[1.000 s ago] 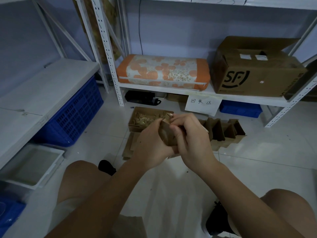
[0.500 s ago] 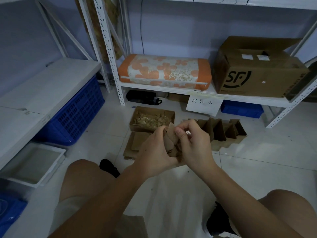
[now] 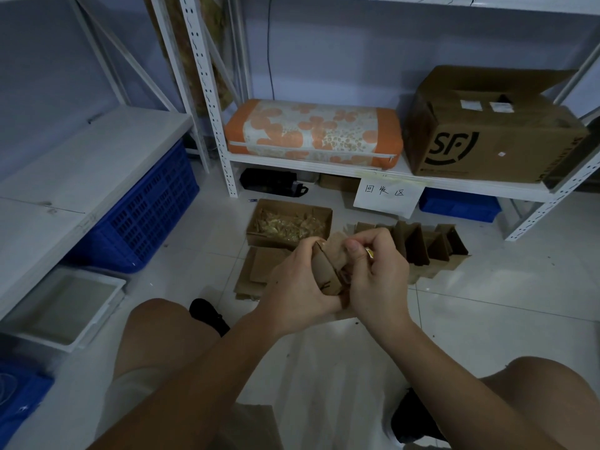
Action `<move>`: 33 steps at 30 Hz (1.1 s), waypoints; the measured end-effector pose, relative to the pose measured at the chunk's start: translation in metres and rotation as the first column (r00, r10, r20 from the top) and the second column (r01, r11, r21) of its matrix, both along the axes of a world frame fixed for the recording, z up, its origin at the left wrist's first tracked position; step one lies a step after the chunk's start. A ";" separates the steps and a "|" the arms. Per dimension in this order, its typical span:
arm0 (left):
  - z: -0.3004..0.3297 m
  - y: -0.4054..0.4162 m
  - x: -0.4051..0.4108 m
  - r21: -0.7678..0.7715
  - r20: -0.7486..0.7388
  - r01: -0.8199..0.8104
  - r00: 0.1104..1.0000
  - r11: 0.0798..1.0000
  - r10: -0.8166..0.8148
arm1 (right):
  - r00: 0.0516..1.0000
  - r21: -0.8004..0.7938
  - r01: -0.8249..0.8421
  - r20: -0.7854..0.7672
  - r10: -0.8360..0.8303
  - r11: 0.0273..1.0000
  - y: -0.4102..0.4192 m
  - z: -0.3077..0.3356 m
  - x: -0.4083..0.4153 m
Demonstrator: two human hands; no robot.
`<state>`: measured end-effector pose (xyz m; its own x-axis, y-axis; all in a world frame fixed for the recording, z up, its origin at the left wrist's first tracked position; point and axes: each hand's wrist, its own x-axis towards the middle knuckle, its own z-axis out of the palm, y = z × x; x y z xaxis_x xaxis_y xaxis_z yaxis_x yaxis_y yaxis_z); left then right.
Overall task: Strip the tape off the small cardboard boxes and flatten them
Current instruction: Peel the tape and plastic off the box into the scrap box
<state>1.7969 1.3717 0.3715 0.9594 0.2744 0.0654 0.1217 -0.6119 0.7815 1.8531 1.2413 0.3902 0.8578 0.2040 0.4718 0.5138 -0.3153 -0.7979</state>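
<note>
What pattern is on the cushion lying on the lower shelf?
The cushion has orange ends and a white cover with orange flower shapes; the head view shows it.

Beyond the right hand, a large cardboard box on the shelf bears the black "SF" logo, while a white paper sign nearer the hand reads "回收区".

Matt brown cardboard box; glossy tile floor

Brown small cardboard box, orange floral-patterned cushion, blue crate, white shelf
</note>
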 end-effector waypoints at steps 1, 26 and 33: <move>-0.001 -0.001 0.000 -0.013 0.000 -0.003 1.000 1.000 0.003 | 1.000 0.023 0.017 0.003 -0.017 1.000 0.000 0.000 -0.001; -0.009 0.009 0.000 -0.074 0.074 0.101 0.993 0.992 -0.095 | 0.991 0.028 0.104 -0.086 -0.101 0.994 0.004 0.003 0.003; -0.009 0.012 -0.004 0.000 0.041 0.168 0.985 0.986 -0.168 | 0.988 -0.013 0.035 -0.150 -0.036 0.999 0.005 0.005 0.008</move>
<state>1.7926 1.3842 0.3628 0.9884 0.1099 0.1044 -0.0142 -0.6181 0.7859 1.8610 1.2463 0.3953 0.9257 0.1765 0.3347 0.3764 -0.3401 -0.8618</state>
